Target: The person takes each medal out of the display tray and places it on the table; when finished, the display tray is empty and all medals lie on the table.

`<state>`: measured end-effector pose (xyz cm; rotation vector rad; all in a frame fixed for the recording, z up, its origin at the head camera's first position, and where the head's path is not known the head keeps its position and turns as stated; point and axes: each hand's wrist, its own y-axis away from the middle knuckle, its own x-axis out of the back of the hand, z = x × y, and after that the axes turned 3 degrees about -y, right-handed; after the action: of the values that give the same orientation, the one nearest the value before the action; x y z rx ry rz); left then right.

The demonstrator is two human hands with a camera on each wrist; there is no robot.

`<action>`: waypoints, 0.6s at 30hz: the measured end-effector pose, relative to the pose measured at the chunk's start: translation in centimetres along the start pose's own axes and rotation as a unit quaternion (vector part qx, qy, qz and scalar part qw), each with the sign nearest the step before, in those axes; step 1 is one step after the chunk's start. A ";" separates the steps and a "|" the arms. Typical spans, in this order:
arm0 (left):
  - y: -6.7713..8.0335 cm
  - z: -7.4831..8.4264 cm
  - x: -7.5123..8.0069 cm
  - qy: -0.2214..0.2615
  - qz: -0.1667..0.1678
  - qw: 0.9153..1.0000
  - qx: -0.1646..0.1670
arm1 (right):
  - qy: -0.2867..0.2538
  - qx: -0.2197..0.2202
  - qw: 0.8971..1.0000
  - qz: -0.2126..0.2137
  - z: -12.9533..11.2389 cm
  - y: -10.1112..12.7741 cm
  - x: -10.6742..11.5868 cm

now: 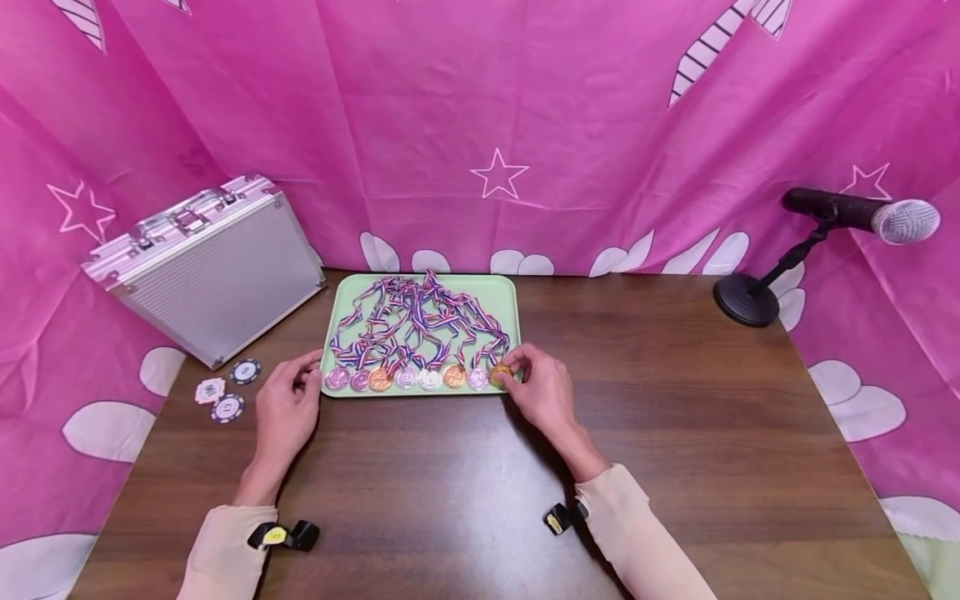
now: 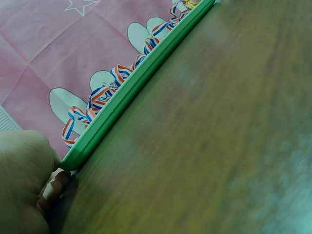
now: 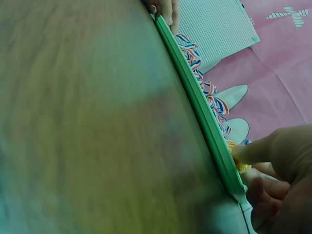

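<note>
A light green tray [image 1: 420, 393] lies on the table with a row of medals along its near side. Their red, white and blue striped ribbons [image 1: 420, 321] spread in a tangle behind them. My left hand [image 1: 288, 408] grips the tray's near left corner, its thumb and fingers about the rim. At the right end of the row, my right hand [image 1: 543, 387] pinches a gold medal [image 1: 499, 375] between thumb and fingers. Beside it lie a purple-tinted medal [image 1: 477, 379] and a bronze-coloured medal [image 1: 454, 377]. In the right wrist view the thumb partly hides the gold medal [image 3: 243, 167].
A silver case [image 1: 217, 275] stands behind the tray's left side. Several poker chips [image 1: 227, 408] lie left of my left hand. At the back right a microphone [image 1: 855, 212] sits on a black stand [image 1: 746, 300]. A pink curtain [image 1: 420, 125] hangs behind the table.
</note>
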<state>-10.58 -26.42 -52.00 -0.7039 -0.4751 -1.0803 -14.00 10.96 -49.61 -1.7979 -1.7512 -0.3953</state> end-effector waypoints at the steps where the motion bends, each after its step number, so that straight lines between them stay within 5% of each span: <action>1: 0.0 0.0 0.0 0.001 0.001 1.000 -0.002 | -0.009 0.000 1.000 -0.004 -0.1 0.0 0.2; 7: 0.1 0.0 0.0 0.006 0.014 1.000 -0.016 | -0.123 -0.019 0.992 -0.006 -0.9 -0.4 1.6; 18: 0.1 0.1 0.0 0.010 0.014 1.000 -0.013 | -0.343 -0.061 0.937 -0.012 -4.9 -1.5 5.7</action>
<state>-10.49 -26.30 -51.93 -0.7204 -0.4337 -1.0671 -14.05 12.51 -42.08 -2.1703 -2.2408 0.1530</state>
